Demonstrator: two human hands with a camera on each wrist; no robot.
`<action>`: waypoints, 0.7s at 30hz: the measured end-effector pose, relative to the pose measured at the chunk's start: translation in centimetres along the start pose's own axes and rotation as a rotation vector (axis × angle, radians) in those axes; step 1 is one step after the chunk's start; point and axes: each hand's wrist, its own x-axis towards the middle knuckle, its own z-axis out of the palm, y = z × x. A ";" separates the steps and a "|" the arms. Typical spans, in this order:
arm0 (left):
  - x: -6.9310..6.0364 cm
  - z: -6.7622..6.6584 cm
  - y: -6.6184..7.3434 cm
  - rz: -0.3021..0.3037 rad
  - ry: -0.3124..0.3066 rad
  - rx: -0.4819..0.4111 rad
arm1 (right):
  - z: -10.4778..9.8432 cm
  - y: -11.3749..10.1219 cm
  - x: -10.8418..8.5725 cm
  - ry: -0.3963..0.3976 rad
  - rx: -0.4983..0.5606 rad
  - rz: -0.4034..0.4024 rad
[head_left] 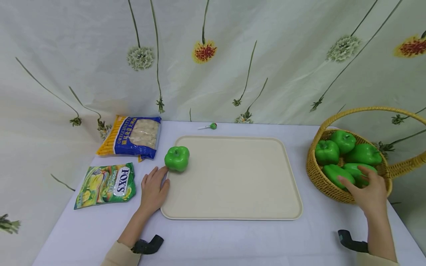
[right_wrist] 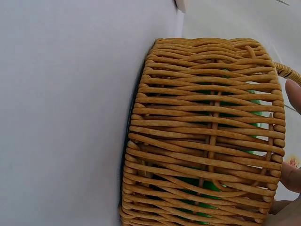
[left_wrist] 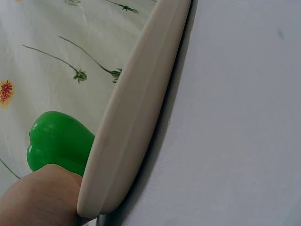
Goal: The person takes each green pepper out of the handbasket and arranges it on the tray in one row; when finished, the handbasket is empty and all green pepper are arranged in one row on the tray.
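A green bell pepper (head_left: 177, 159) stands on the upper left corner of the beige tray (head_left: 233, 177); the left wrist view shows the same pepper (left_wrist: 59, 141) beyond the tray's side (left_wrist: 131, 117). My left hand (head_left: 155, 190) lies at the tray's left edge, fingers relaxed, fingertips near the pepper's base. On the right, my right hand (head_left: 371, 192) reaches over the near rim of the wicker basket (head_left: 319, 177), thumb and fingers spread around a green pepper (head_left: 361, 173); whether they touch it I cannot tell. In the right wrist view, fingers (right_wrist: 292, 176) show beside the basket (right_wrist: 207, 132).
Several other green peppers (head_left: 364, 154) lie in the basket, whose handle (head_left: 372, 108) arches above it. A blue and yellow pasta bag (head_left: 134, 136) and a green FOX'S bag (head_left: 105, 184) lie at the left. A lollipop (head_left: 213, 126) lies behind the tray.
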 end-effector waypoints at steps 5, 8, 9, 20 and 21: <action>0.0 0.1 -0.1 0.005 0.007 0.004 | 0.2 0.3 0.2 -0.016 -0.029 -0.031; 0.0 0.1 -0.1 0.006 0.008 0.003 | 0.4 0.4 0.3 -0.028 -0.030 -0.046; 0.0 0.1 -0.1 0.005 0.007 0.001 | 0.4 0.4 0.4 -0.031 -0.030 -0.052; 0.0 0.0 0.1 -0.004 -0.008 -0.001 | 0.8 0.6 0.5 -0.075 -0.175 -0.069; 0.0 0.0 0.1 -0.004 -0.007 -0.001 | 0.8 0.6 0.5 -0.078 -0.188 -0.065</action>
